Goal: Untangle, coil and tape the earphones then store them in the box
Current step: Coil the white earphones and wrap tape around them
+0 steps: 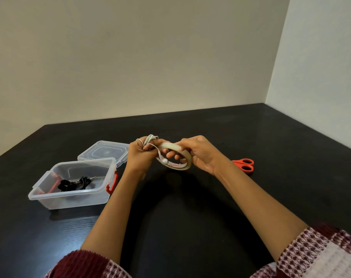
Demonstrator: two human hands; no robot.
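We take this for a plain room in a home or small office: bare cream walls [150, 57] meet in a corner at upper right, and a dark bench [271, 147] fills the lower frame, carrying orange-handled scissors [244, 165] and a clear plastic box [70, 189].

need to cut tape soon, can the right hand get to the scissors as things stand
Probably yes: the scissors lie on bare table just beside the right hand, nothing between, but it must release the tape roll first.
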